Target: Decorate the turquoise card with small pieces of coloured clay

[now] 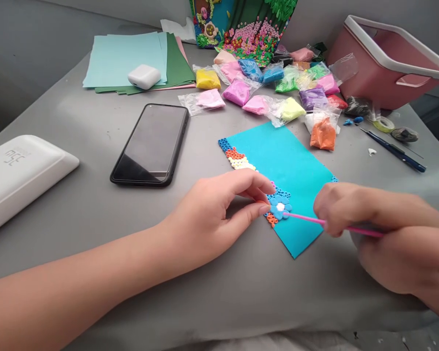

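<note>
A turquoise sheet of card (296, 165) lies at an angle on the table. Along its left edge runs a band of small clay rings and dots in blue, orange and pale yellow. Near the band's lower end is a blue clay flower (279, 207) with a white centre. My left hand (219, 209) rests at that edge, thumb and fingertips drawn together beside the flower; a bit of orange shows between them, but what they grip is unclear. My right hand (380, 229), slightly blurred, grips a thin pink stick (307, 218) whose tip touches a lower petal.
Several bags of coloured clay (237, 91) lie behind the card, near a pink bin (376, 73) and a flower picture (245, 29). A dark blue pen-like tool (395, 150) is at right. Leftward are a phone (151, 144), a white power bank (25, 175), an earbud case (144, 76) and paper sheets (124, 51).
</note>
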`<action>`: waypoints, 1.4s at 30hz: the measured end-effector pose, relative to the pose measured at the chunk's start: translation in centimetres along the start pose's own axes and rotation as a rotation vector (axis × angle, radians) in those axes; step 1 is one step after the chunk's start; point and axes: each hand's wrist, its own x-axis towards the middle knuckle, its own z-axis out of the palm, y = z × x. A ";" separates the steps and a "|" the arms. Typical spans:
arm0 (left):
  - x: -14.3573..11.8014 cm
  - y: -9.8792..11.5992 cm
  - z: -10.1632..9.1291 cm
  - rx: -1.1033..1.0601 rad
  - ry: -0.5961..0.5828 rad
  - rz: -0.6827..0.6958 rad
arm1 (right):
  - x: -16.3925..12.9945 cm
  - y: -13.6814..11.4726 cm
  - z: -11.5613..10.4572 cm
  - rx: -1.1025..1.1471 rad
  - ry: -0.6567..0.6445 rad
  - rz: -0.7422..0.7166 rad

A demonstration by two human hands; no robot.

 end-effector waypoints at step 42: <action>0.0 0.2 -0.1 0.008 -0.016 -0.002 | 0.1 0.4 0.8 0.104 -0.043 0.005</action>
